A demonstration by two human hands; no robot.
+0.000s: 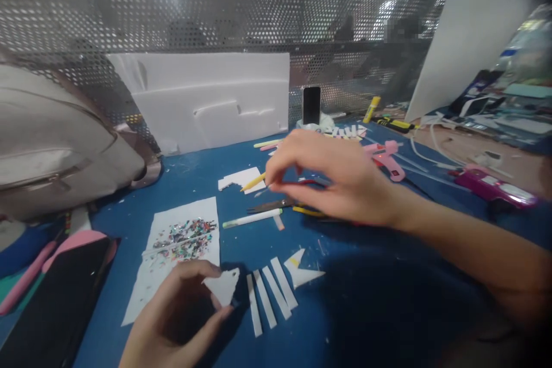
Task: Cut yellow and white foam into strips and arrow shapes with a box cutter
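Observation:
In my left hand (pixel 181 310) a small white triangular piece (pixel 225 286), foam or card, is pinched between thumb and fingers; it has a tiny hole near one corner. Beside it on the blue table lie several white strips (pixel 266 299) in a row and a white tail-shaped piece (pixel 302 269) with a yellow mark. My right hand (pixel 332 175) hovers over the tools, thumb and index finger together; whatever is between them is too small to make out. A yellow pencil (pixel 253 183) points left from behind these fingers. Below are dark-bladed scissors (pixel 271 205) and a white pen (pixel 252 218).
A white sheet with colourful glitter flakes (pixel 185 238) lies left, near a black phone (pixel 56 299) and a pale bag (pixel 64 138). White foam board (pixel 215 115) stands behind. Rightward are a pink glue gun (pixel 388 161), cables, a purple car-shaped thing (pixel 495 187) and a yellow-handled cutter (pixel 394 124).

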